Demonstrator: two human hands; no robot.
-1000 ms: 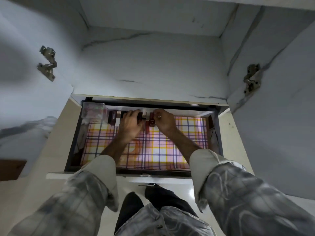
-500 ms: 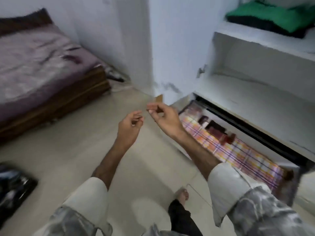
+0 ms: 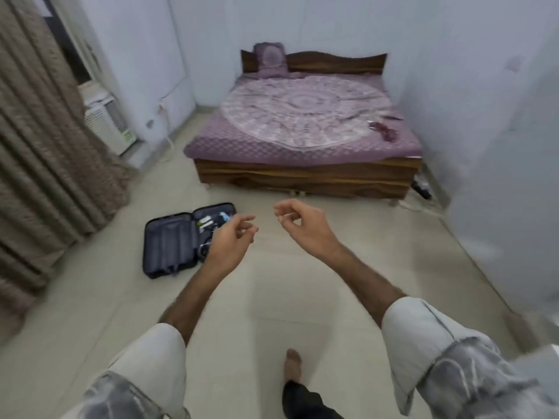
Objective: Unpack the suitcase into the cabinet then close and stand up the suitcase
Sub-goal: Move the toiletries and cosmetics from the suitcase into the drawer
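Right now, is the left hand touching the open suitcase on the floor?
Cannot tell. In the head view the left hand overlaps the suitcase from above with loosely curled fingers, but no contact or gap shows.

Open suitcase on floor — bed beyond

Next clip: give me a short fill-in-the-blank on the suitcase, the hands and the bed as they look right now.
1. The suitcase lies ____ on the floor.
2. Both hands, left hand and right hand, hold ____.
3. The bed has a ____ cover.

Missing words: open; nothing; purple
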